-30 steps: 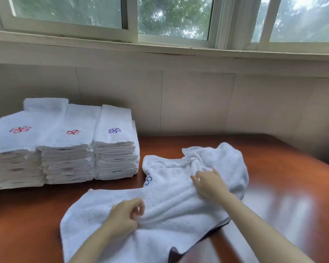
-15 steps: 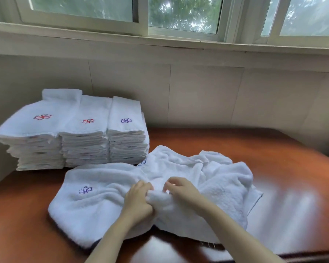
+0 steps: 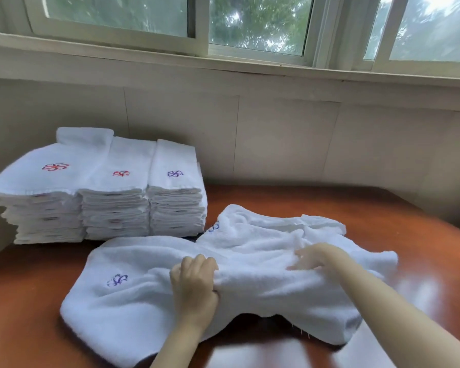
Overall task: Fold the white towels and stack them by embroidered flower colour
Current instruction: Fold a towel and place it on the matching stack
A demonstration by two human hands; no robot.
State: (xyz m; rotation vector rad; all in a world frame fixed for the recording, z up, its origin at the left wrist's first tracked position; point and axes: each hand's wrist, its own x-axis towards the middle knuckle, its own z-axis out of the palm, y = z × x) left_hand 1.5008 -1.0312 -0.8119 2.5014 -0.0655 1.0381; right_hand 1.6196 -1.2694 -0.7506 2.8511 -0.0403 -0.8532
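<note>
Glossy reddish-brown wood of a table (image 3: pixel 383 208) is carrying the work, and at its near middle a loose white towel (image 3: pixel 263 290) is lying crumpled and stretched sideways, its near edge lifting off the wood in a low arch. A purple flower (image 3: pixel 117 279) is showing on its left part. The left hand (image 3: pixel 194 285) is gripping a raised ridge of this towel, fingers curled over the top and thumb tucked beneath. The right hand (image 3: pixel 314 257) is resting on the same ridge further right, fingers reaching leftward; motion blur is hiding whether it is pinching the cloth. Just behind, touching the first, a second loose towel (image 3: pixel 263 229) is lying rumpled, a bluish-purple flower (image 3: pixel 214 226) peeking out at its left edge. That is making two unfolded towels. At the far left of the table three stacks of folded towels are standing side by side, touching: the left stack (image 3: pixel 37 208) and the middle stack (image 3: pixel 114 208) are each showing a red flower on top, the right stack (image 3: pixel 175 208) a purple one. One more folded white piece (image 3: pixel 84 135) is sitting behind them, against the wall. A pale panelled wall (image 3: pixel 276 142) is rising behind the table, and above its ledge a white-framed window (image 3: pixel 202 25) is letting in green, leafy daylight.
</note>
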